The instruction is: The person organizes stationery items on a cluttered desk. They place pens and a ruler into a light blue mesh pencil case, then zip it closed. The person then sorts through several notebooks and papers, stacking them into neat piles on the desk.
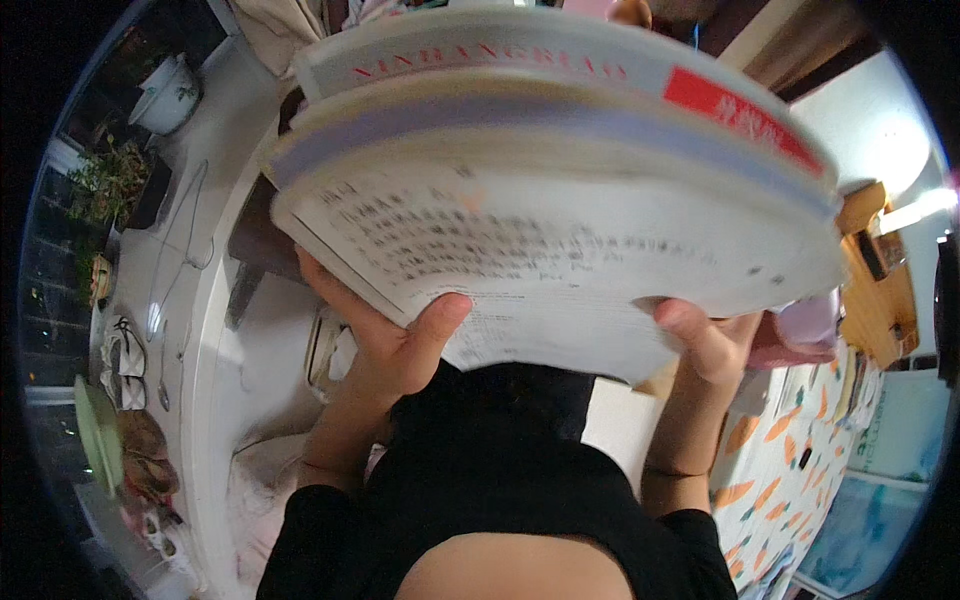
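Note:
A thick stack of papers and booklets (525,247) is held up close before my chest, fanned wide across the view. My left hand (397,330) grips its lower left edge, thumb on the top sheet and fingers behind. On the lower right edge my right hand (705,337) holds on the same way, its fingers mostly hidden behind the sheets. The top sheets carry blurred lines of dark writing and a small orange mark. Behind them lie a bluish layer and a grey-white cover with red print and a red block.
On the left runs a pale windowsill (202,247) with a white pot (169,94), a potted plant (112,180), a cable and white shoes (131,364). To the right are a carrot-patterned cloth (780,450), a pink container (799,337) and a wooden piece of furniture (885,292).

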